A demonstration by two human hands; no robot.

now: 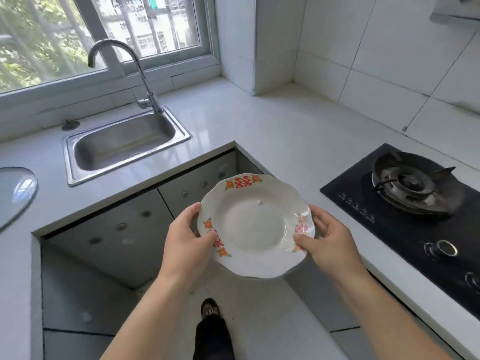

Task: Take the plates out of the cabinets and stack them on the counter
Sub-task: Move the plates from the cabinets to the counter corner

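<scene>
Head view: both hands are gripping one white plate (255,226) with red and orange rim decals. Left hand (188,236) is pinching the left rim, thumb on top; right hand (328,239) is pinching the right rim the same way. Plate is hanging in the air over the floor, in front of the closed lower cabinets (145,219), roughly level, touching nothing else. Counter (259,120) is showing no stack yet, so this is looking like the first plate in transit. Next move, as I judge it: carrying it forward onto bare counter between sink (124,144) and stove (415,201), setting it flat, well off the edge, leaving room for more.
</scene>
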